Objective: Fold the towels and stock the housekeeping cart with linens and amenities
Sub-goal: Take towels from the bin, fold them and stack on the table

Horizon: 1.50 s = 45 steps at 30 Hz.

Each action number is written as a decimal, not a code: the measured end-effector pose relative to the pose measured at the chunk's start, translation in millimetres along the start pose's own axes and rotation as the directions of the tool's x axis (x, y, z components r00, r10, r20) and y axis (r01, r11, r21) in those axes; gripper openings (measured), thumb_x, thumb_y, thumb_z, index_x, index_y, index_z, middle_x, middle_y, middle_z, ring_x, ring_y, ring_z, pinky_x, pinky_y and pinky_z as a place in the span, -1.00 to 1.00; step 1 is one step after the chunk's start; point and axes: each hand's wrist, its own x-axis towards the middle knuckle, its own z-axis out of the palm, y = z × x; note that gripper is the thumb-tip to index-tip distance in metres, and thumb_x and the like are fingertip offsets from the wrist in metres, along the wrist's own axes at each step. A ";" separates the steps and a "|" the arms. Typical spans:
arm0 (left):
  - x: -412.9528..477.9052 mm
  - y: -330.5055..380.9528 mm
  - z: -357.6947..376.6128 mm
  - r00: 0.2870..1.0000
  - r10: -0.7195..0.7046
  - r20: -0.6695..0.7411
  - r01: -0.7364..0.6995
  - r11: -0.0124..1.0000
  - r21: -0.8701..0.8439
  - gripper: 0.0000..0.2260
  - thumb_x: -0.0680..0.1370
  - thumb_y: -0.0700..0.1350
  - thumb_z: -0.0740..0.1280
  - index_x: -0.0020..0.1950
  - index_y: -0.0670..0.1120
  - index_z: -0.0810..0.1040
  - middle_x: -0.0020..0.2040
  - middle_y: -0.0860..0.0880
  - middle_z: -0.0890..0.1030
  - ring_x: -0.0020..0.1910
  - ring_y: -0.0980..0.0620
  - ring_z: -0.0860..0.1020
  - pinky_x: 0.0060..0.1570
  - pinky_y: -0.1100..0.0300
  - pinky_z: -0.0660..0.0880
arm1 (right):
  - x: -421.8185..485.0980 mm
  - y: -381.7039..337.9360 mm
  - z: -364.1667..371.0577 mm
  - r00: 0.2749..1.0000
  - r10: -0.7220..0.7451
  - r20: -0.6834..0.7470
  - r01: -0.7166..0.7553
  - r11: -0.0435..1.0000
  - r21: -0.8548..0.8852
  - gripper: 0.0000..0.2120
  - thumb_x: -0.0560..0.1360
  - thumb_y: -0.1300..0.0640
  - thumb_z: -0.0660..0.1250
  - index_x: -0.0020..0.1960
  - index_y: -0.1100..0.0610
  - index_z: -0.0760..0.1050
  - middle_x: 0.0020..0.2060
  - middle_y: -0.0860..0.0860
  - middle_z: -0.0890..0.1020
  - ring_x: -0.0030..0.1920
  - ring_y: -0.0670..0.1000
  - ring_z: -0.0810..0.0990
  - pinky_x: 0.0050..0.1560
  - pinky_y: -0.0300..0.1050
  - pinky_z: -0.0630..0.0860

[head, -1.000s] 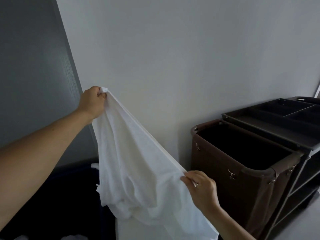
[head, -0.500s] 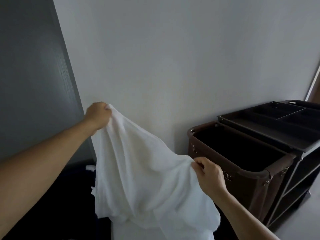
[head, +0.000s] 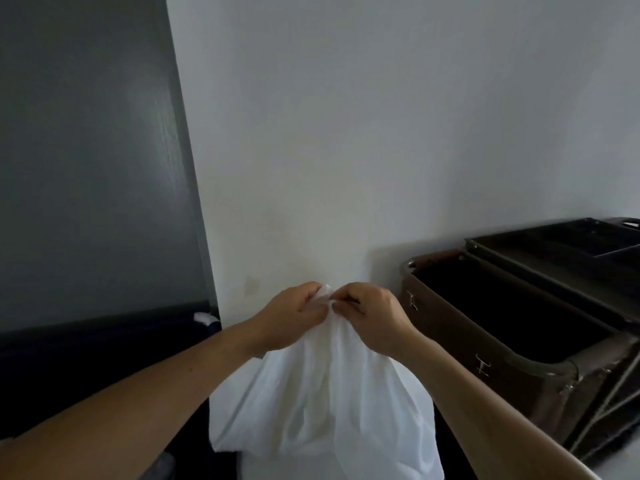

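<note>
Now, head view: I see the left hand (head: 294, 315) and right hand (head: 372, 317) touching at centre, fingers of both curled, pinching the white towel (head: 329, 403) by its top edge. It hangs between the forearms. The housekeeping cart (head: 443, 334) stands right, against the wall (head: 381, 133).

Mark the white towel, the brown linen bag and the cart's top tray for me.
white towel (head: 322, 393), head view, middle of the hanging cloth.
brown linen bag (head: 450, 323), head view, near fabric wall below the rim.
top tray (head: 554, 247), head view, its dark upper surface.
</note>
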 end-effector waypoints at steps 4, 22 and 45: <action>-3.3 -11.1 1.0 0.998 0.050 0.037 -0.055 0.990 0.127 -0.79 0.54 -0.01 0.40 0.09 -0.07 0.50 -0.09 0.08 0.55 -0.14 0.15 0.52 -0.18 0.36 0.41 | 2.0 -1.5 10.1 1.000 0.002 0.028 -0.002 1.000 0.004 -0.88 0.54 0.02 0.38 0.03 -0.01 0.64 -0.07 -0.09 0.68 -0.02 -0.02 0.61 0.02 -0.07 0.51; 41.0 5.8 -31.6 0.907 0.195 -0.372 -0.093 0.957 0.276 -0.76 0.61 -0.11 0.30 -0.24 -0.10 0.41 -0.35 -0.07 0.51 -0.31 -0.14 0.50 -0.29 0.10 0.37 | -17.6 37.9 -4.4 0.859 0.496 -0.123 -0.488 0.868 0.091 -0.60 0.50 -0.03 0.22 -0.46 0.11 0.33 -0.56 -0.06 0.37 -0.46 0.00 0.36 -0.39 -0.10 0.26; 52.6 10.7 -16.3 0.903 0.199 -0.381 -0.066 0.940 0.334 -0.85 0.62 -0.15 0.29 -0.03 -0.24 0.53 -0.19 -0.17 0.60 -0.17 -0.23 0.55 -0.20 0.05 0.42 | -49.7 80.9 11.4 0.931 0.346 0.114 -0.362 0.911 0.198 -0.84 0.54 0.09 0.33 0.06 -0.14 0.54 -0.10 -0.21 0.64 -0.11 -0.22 0.59 -0.14 -0.36 0.46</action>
